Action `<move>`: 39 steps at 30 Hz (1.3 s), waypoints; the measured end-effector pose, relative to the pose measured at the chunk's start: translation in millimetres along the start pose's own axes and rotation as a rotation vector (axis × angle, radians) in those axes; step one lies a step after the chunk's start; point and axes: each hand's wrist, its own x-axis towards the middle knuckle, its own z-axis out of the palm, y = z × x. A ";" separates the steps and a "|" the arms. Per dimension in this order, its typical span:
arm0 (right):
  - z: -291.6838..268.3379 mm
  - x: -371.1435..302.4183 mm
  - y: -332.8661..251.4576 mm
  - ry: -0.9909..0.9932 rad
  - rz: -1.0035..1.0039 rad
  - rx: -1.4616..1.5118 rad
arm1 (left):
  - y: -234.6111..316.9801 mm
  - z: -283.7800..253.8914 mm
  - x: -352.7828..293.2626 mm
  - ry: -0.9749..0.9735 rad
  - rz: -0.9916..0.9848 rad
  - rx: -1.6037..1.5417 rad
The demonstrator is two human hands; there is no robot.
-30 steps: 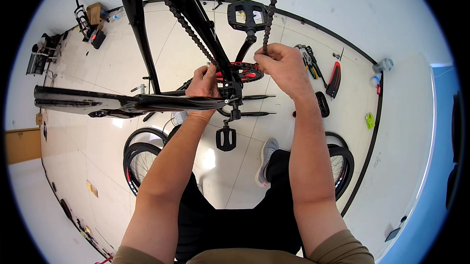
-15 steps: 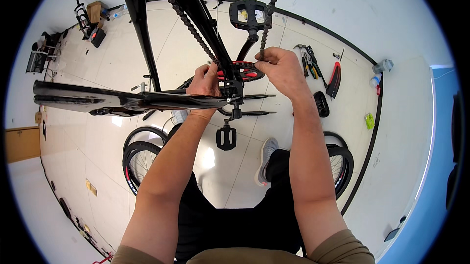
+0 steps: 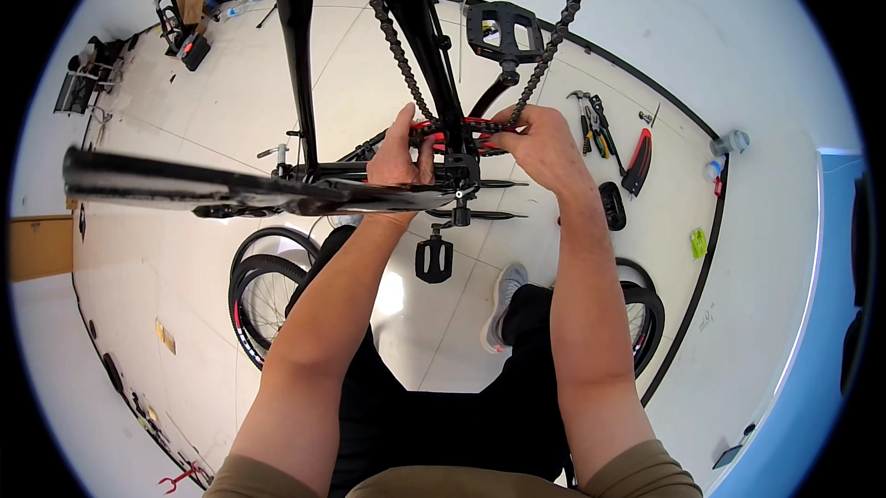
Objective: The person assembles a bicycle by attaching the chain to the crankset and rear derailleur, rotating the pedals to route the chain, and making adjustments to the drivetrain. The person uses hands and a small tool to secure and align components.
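Note:
A black bicycle frame (image 3: 420,27) stands in front of me, with a red-and-black chainring (image 3: 482,136) low at its crank. From above, a dark chain (image 3: 562,25) hangs in two runs down to the chainring. My right hand (image 3: 546,149) pinches the right run where it meets the chainring's right side. To the left of the chainring is my left hand (image 3: 394,161), with its fingers apart and one pointing up beside the left run. A frame tube partly hides its wrist. One black pedal (image 3: 505,34) sits above the chainring; another pedal (image 3: 434,260) hangs below.
Bicycle wheels (image 3: 263,300) lie on the floor at both sides of my legs. To the right are a hammer and other hand tools (image 3: 595,124), a red-and-black mudguard (image 3: 638,161) and a black saddle-like part (image 3: 611,206). A cardboard box (image 3: 194,4) stands far left.
The frame and chain have shifted right in view. My right hand has lowered the chain's right run onto the chainring's side. My left hand's fingers have spread.

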 end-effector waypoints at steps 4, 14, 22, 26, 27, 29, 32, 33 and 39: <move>-1.7 -2.0 -4.6 -0.015 0.009 0.006 | -0.7 -2.9 -0.7 -0.005 0.016 -0.008; 2.0 0.6 5.1 0.018 -0.049 0.072 | 0.3 -9.4 -0.7 -0.063 0.242 0.042; 3.6 -0.7 8.3 0.038 -0.053 0.094 | -0.6 -9.3 -0.4 -0.101 0.221 0.032; 2.8 0.6 7.2 0.020 -0.039 0.093 | 2.3 -15.8 -0.1 -0.128 0.200 -0.037; 2.6 0.7 6.5 0.011 -0.033 0.093 | 2.8 -18.4 -0.2 -0.132 0.187 -0.072; 1.1 0.5 8.4 0.011 -0.028 0.102 | 7.2 -23.0 0.7 -0.144 0.164 -0.148; 2.4 -0.4 11.0 0.028 -0.029 0.116 | 20.9 -46.8 -7.7 -0.180 0.166 -0.014; 2.5 -1.7 10.5 0.034 -0.023 0.112 | 30.4 -56.6 -13.6 -0.137 0.196 -0.056; -0.4 -3.5 6.3 0.039 -0.046 0.119 | 103.8 -181.8 -34.4 0.047 0.317 -0.159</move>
